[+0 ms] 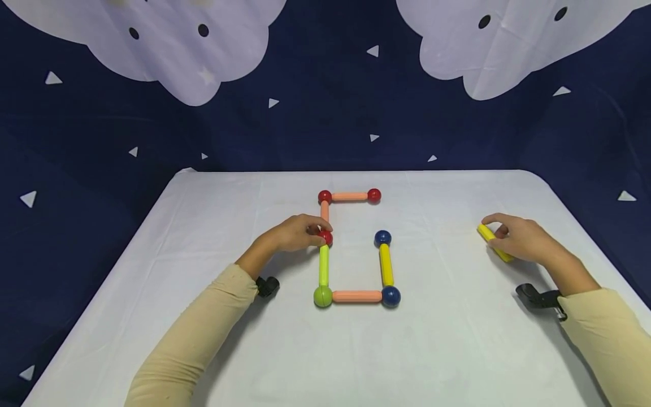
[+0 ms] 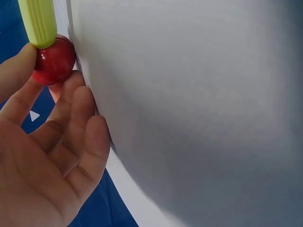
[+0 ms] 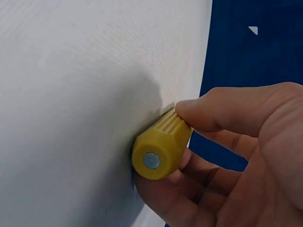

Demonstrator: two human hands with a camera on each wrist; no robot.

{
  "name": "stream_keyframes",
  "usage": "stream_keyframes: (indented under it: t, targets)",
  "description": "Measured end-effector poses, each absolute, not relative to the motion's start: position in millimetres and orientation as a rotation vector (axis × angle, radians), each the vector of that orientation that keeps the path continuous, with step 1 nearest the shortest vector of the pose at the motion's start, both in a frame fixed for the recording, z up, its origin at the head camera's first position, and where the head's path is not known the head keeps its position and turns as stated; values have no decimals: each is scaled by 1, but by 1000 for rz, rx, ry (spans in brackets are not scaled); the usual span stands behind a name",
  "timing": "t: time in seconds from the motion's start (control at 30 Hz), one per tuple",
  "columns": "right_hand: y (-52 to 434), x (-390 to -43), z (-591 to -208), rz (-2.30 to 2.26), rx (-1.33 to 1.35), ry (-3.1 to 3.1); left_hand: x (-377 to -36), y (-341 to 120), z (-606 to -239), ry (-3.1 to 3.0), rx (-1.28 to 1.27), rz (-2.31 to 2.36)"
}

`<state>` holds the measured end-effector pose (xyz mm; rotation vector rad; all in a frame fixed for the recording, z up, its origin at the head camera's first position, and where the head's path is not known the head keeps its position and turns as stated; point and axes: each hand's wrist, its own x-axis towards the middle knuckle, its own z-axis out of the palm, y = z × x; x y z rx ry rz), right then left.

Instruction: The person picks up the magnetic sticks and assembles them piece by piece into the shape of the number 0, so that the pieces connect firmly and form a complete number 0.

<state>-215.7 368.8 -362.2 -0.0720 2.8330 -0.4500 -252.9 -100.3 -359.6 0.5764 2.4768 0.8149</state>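
My left hand (image 1: pixel 295 233) pinches a red ball (image 2: pixel 56 64) between thumb and fingers. That ball joins a lime green rod (image 1: pixel 324 265) below it and an upright salmon rod (image 1: pixel 324 209) above it. On the right side of the table, a loose yellow magnetic rod (image 1: pixel 486 232) is pinched by my right hand (image 1: pixel 524 238). The right wrist view shows this rod's round metal end (image 3: pixel 151 160) close up, with the rod at the table surface. Fingers partly cover the red ball in the head view.
From the upper red corner ball (image 1: pixel 324 196), a salmon rod runs to another red ball (image 1: pixel 374 195). A green ball (image 1: pixel 322 296), a salmon rod (image 1: pixel 357 296), a blue ball (image 1: pixel 390 296), a yellow rod (image 1: pixel 386 265) and a blue ball (image 1: pixel 382 238) continue the figure on the white table (image 1: pixel 458 350).
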Motion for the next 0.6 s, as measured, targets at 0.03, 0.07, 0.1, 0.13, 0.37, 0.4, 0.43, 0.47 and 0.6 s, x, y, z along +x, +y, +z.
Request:
stream_keyframes:
  t: [0.03, 0.07, 0.1, 0.13, 0.37, 0.4, 0.43, 0.47, 0.6]
  targets:
    - [368, -216, -362, -445, -77, 2835, -253, -100, -359, 2478, 575, 815]
    - [368, -217, -362, -441, -79, 2836, -253, -100, -359, 2480, 575, 815]
    - [368, -217, -362, -437, -80, 2836, -253, -101, -359, 2481, 577, 815]
    - [367, -217, -361, -435, -80, 2836, -253, -101, -360, 2482, 578, 816]
    - [361, -220, -360, -453, -95, 2819, -253, -100, -360, 2474, 575, 828]
    - [360, -221, -360, -466, -100, 2816, -253, -100, -360, 2472, 574, 828]
    - [357, -222, -360, -485, -107, 2811, -253, -100, -360, 2470, 574, 829]
    - [355, -223, -359, -518, -115, 2803, -253, -100, -360, 2470, 573, 829]
    - [341, -229, -357, -709, -135, 2758, -253, -100, -360, 2473, 557, 823]
